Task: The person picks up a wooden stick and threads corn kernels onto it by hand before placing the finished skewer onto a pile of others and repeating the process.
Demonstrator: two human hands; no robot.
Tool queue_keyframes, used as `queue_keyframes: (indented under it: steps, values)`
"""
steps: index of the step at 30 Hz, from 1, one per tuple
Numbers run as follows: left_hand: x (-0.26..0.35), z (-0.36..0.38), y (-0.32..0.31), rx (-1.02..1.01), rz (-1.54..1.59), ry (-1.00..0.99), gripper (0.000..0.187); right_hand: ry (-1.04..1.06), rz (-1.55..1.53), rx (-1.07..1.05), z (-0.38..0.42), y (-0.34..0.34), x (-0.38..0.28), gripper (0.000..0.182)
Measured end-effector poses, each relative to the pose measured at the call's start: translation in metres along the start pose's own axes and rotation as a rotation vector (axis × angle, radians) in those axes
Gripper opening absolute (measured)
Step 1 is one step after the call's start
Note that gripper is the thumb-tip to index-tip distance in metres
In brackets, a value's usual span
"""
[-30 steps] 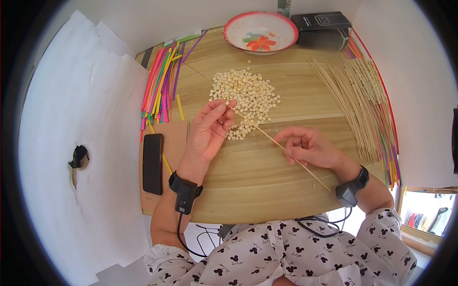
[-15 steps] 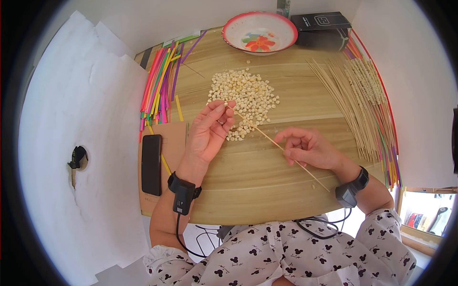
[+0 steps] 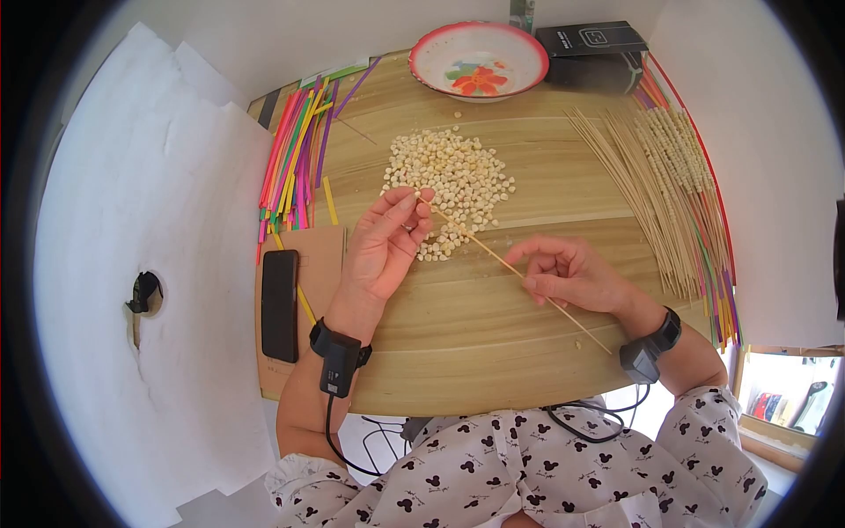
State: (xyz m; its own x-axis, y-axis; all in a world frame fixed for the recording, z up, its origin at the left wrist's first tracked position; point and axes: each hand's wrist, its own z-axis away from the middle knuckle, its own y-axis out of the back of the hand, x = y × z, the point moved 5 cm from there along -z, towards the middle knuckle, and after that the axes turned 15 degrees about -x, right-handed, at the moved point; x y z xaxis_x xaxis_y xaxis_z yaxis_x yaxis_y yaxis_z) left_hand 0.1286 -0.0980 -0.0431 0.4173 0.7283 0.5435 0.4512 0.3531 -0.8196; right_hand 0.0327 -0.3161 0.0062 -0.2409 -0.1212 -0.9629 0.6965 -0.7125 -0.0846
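A thin bamboo stick (image 3: 487, 247) slants across the middle of the table, from upper left to lower right. Its upper end meets the pinched thumb and fingertips of my left hand (image 3: 383, 242); a small pale kernel seems to sit there, though the fingers partly hide it. My right hand (image 3: 570, 275) is closed around the stick lower down, with thumb and forefinger on it. Beyond the stick lies a loose pile of pale corn-like kernels (image 3: 453, 172), and my left fingertips are over its near left edge.
Kernel-threaded sticks (image 3: 673, 145) and plain sticks (image 3: 629, 185) lie at the right. Coloured strips (image 3: 295, 158) are at the far left, above a phone (image 3: 280, 304) on a brown notebook (image 3: 319, 255). An enamel basin (image 3: 436, 66) and black box (image 3: 594, 40) stand at the back.
Almost nothing differs. The lower end of the stick has shifted very slightly to the right and down; both hands keep their places.
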Motion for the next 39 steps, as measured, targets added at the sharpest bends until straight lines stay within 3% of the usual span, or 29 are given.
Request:
queue_keyframes:
  steps: [39]
  values:
    - [-0.0014,0.0000,-0.0035,0.013,-0.074,0.017,0.019,0.041,-0.019,0.003,0.0012,0.0006,0.0023,0.030]
